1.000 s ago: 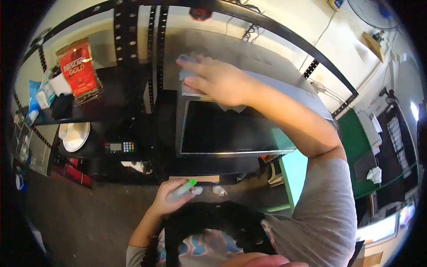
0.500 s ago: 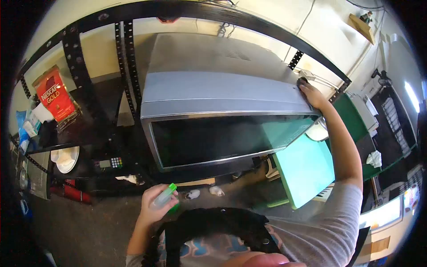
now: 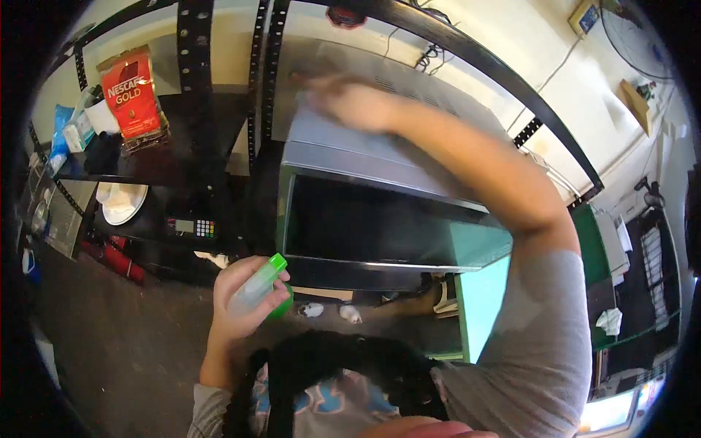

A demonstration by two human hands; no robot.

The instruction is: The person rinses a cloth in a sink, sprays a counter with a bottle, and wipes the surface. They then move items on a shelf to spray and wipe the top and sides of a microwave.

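Note:
A large silver microwave [image 3: 332, 155] with a dark glass door stands on a black metal shelf rack. My right hand [image 3: 349, 102] is on its top near the left front corner, smeared by motion. A dark cloth [image 3: 301, 76] shows faintly at its fingertips, its outline blurred. Low in front of the microwave's left side, my left hand [image 3: 244, 292] is wrapped round a translucent bottle [image 3: 252, 290] with a bright green top, tilted up to the right. Another green part shows beneath my fingers.
A red Nescafé Gold pouch [image 3: 133, 98] stands on the left shelf. Below are a white plate [image 3: 125, 208] and a small keypad device [image 3: 193, 227]. A black rack beam [image 3: 467, 55] crosses above the microwave. At the right is a light green tabletop [image 3: 483, 306].
My right hand has swept from the microwave's right front corner to its left side. My left hand keeps hold of the bottle. The view has shifted, with the rack appearing further right.

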